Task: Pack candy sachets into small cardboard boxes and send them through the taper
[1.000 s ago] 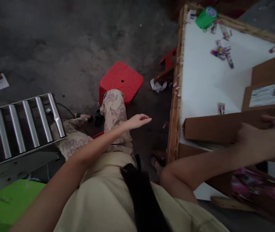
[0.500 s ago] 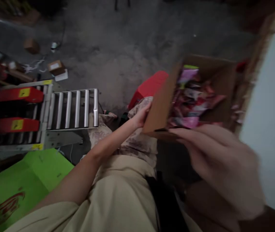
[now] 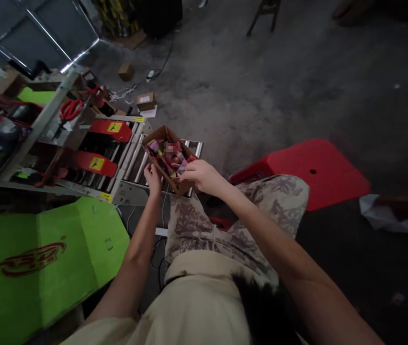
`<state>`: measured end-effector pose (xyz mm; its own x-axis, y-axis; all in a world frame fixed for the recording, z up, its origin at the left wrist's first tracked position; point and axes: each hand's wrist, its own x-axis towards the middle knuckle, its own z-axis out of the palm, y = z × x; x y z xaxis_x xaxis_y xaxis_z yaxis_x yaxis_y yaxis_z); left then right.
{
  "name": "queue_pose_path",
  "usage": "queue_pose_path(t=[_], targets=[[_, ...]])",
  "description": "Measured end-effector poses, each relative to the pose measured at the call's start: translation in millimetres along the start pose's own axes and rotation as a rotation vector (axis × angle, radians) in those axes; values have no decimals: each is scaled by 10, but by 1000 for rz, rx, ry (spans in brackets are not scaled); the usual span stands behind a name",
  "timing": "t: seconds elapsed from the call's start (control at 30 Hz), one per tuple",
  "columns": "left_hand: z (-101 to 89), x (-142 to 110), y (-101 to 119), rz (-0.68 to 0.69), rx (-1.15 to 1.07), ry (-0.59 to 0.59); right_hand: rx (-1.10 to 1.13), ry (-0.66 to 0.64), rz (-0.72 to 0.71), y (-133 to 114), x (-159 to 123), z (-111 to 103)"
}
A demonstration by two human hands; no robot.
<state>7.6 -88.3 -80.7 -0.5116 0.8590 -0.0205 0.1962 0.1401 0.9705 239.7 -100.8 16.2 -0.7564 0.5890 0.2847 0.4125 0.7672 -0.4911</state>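
A small open cardboard box filled with pink and red packets rests on the end of a metal roller conveyor. My left hand grips the box's near left edge, fingers closed on the cardboard. My right hand holds the box's near right corner, fingers curled around it. Both arms reach forward over my knee in patterned trousers.
A red plastic stool stands at my right. A flat green carton lies at the lower left. The conveyor leads into a machine with red guards; red scissors lie on its frame. Small boxes sit on the concrete floor.
I have turned left from the white table. The packet-filled box has travelled in both hands from beside the table down onto the roller conveyor.
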Motion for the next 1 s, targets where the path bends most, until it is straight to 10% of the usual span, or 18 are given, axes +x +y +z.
queue_pose_path(t=[0.1,0.23,0.6,0.83,1.0], targets=[[-150,411,174,125,-71,55,40,-26,-5,-29,84,11],[-204,792,404,346,-170,-159,34,45,113,-150,271,63],[-406,700,514,416,-53,-321,-115,-179,391,94,817,873],[-317,883,788,307,291,-550,223,27,285,237,740,752],[-24,949,648,396,512,-380,593,315,172,123,645,615]])
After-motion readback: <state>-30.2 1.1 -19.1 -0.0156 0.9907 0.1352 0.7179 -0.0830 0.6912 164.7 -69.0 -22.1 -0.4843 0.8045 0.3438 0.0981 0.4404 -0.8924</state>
